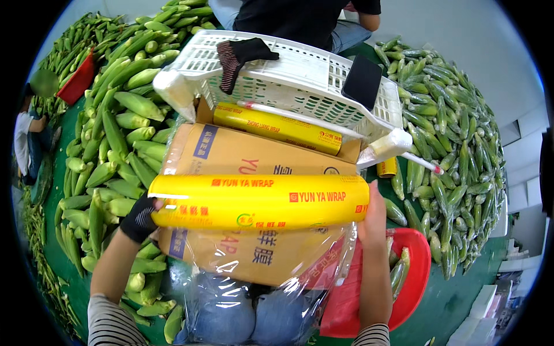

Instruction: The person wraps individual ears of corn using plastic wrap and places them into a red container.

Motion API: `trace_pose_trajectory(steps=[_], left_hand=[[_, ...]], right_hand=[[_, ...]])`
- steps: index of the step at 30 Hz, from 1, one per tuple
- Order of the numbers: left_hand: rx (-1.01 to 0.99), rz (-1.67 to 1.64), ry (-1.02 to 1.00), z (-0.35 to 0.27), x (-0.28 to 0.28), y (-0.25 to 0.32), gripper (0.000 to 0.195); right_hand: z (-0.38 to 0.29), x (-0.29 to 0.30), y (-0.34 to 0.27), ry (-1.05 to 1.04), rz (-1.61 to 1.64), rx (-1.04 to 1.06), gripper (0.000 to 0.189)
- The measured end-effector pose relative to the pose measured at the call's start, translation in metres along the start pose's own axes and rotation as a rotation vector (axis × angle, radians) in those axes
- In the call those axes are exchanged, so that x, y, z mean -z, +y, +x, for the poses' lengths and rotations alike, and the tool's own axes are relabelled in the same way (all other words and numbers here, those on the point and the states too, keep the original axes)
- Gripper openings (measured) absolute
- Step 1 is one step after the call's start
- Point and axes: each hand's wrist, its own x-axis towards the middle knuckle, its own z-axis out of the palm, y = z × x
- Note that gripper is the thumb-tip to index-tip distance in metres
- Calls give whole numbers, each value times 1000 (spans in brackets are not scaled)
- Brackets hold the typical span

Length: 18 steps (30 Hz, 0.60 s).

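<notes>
A yellow roll of plastic wrap (pixel 259 202) is held level between my two hands, above a cardboard box (pixel 216 151) draped with clear film (pixel 216 277). My left hand (pixel 140 218), in a black fingerless glove, grips the roll's left end. At its right end is my bare right hand (pixel 373 212). Beyond, a second yellow roll (pixel 277 129) lies in the open box beside a white tube (pixel 298 117). Across the back stands a white plastic basket (pixel 298 65) on its side, with a black glove (pixel 244 58) and a black phone (pixel 362 81) on it.
Unwrapped corn ears in green husks (pixel 138 106) are heaped at the left; film-wrapped ears (pixel 450 129) form a pile at the right. A red basin (pixel 417 277) with wrapped ears sits by my right forearm. One person (pixel 290 21) is opposite, another (pixel 26 134) far left.
</notes>
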Motion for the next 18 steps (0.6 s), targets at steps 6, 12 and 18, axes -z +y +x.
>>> trace_pose_trajectory(steps=[6, 12, 18], left_hand=[[-131, -248, 32, -36, 2, -14, 68], [-257, -321, 220, -51, 16, -7, 67], [-386, -241, 373, -86, 30, 19, 62]], right_hand=[[88, 75, 9, 425, 244, 93, 39], [189, 101, 29, 138, -22, 276, 54], [247, 144, 12, 279, 164, 384, 43]])
